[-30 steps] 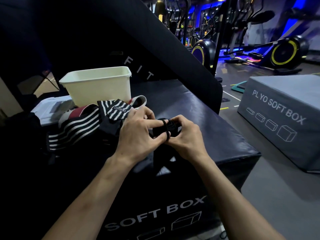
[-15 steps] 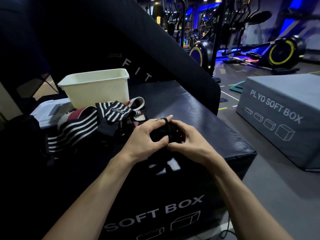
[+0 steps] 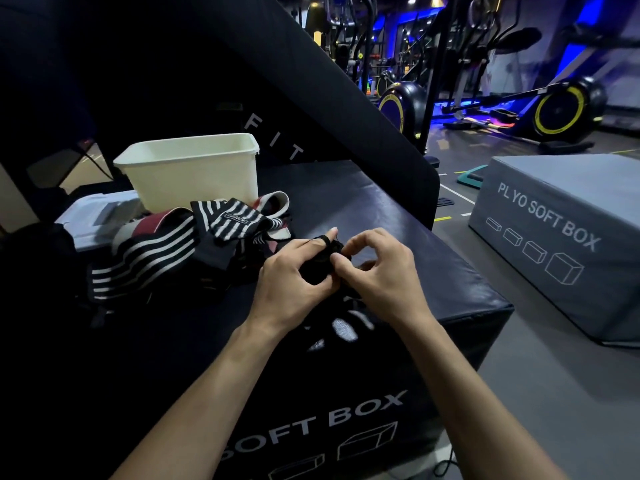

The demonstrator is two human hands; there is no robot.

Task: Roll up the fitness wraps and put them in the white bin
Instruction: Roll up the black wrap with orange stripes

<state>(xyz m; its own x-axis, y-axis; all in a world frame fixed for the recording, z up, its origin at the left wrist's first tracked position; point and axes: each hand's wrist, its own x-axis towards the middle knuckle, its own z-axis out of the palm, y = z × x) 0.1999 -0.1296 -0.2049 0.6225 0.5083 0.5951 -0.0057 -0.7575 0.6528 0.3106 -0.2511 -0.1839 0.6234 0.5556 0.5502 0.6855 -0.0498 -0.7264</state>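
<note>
The wrap [image 3: 317, 268] held between the hands is plain black, with a thin black loop around one left fingertip. The loose wraps [image 3: 145, 251] heaped beside it are black with white stripes, and some show dark red and cream bands. The bin [image 3: 194, 174] behind them is off-white. The surface [image 3: 398, 244] is a black box with grey lettering and grey box outlines on its front. The second soft box [image 3: 568, 237] on the floor is grey with pale lettering. The exercise machines' wheels [image 3: 561, 112] are black with yellow rims, under blue lighting.
</note>
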